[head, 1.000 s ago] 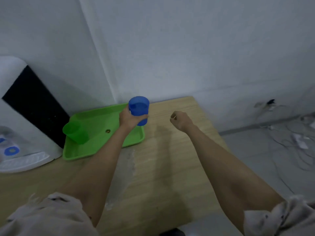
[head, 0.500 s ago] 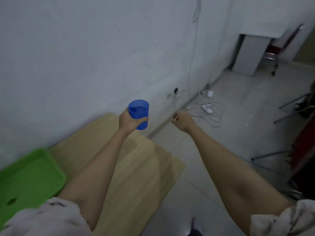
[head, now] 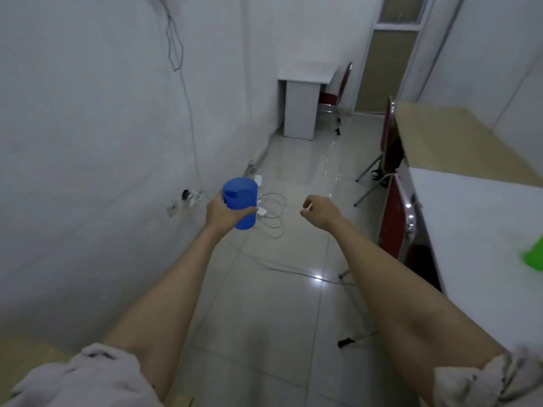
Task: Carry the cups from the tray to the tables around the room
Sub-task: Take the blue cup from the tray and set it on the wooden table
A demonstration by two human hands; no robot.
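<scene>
My left hand (head: 221, 212) grips an upright blue plastic cup (head: 241, 201), held out in front of me over the tiled floor. My right hand (head: 318, 210) is stretched forward beside it, fingers curled closed with nothing in them. A white table (head: 482, 230) runs along the right edge, and a green object (head: 534, 255), only partly in frame, lies on it. Beyond it stands a wooden-topped table (head: 446, 136). A small white desk (head: 305, 74) stands at the far end against the wall. The tray is out of view.
White cables and a power adapter (head: 271, 212) lie on the floor by the left wall, with sockets (head: 188, 196) low on that wall. Red chairs (head: 393, 212) with metal legs stand along the right tables. A door (head: 382, 60) is at the far end.
My view has swung right, away from the wooden table and green tray, which have left the frame. The blue cup stays in my left hand; the room's far end and right-hand tables now show.
</scene>
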